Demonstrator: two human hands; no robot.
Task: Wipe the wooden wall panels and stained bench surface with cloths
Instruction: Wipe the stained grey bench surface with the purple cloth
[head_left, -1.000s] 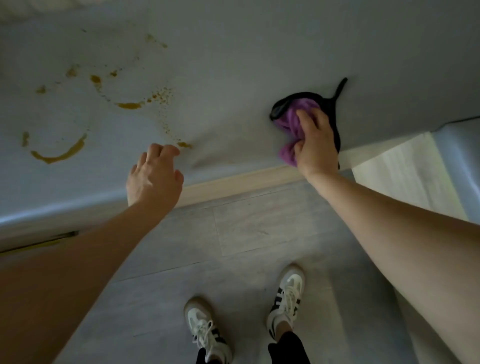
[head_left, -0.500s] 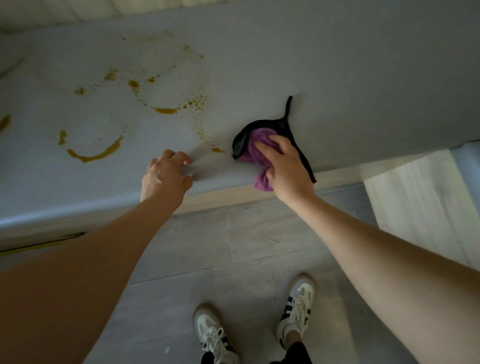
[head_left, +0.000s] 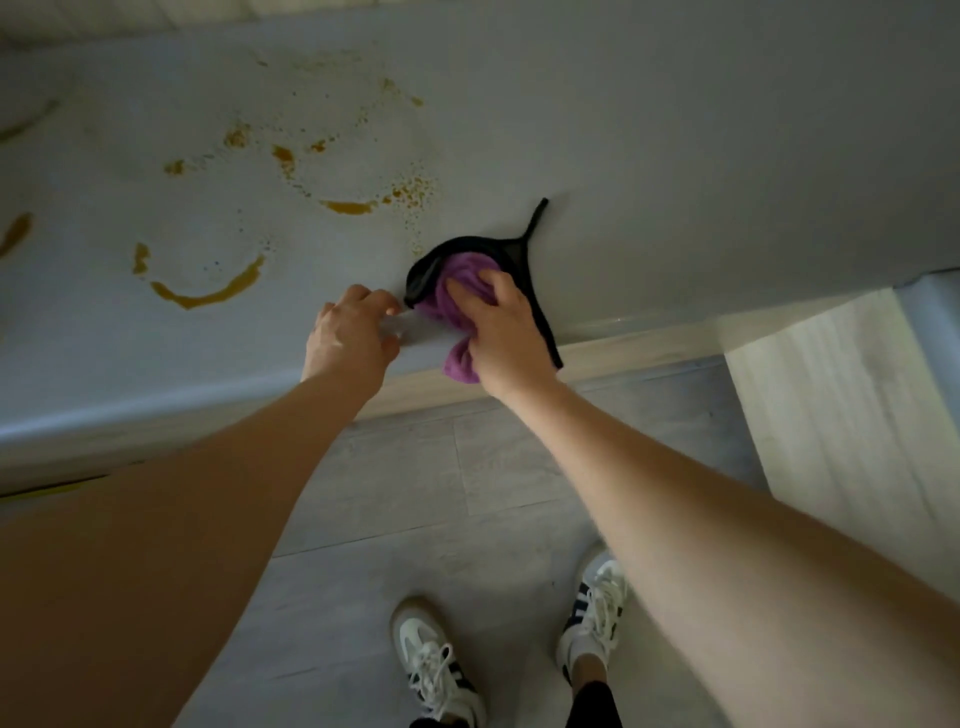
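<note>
Purple cloth (head_left: 457, 306) bunched under right hand (head_left: 506, 332), fingers curled gripping it on tabletop (head_left: 675, 156) front edge, beside yellow stains (head_left: 208, 296); left hand (head_left: 350, 335) curled on surface, prob bracing

Dim, flat light, greyish cast. Soft glare strip on bench (head_left: 675, 156) front edge, right of right hand (head_left: 506, 332). Left forearm (head_left: 156, 545) near lens, dark and soft. Wide-angle bending at edges. Slight softness overall.
</note>
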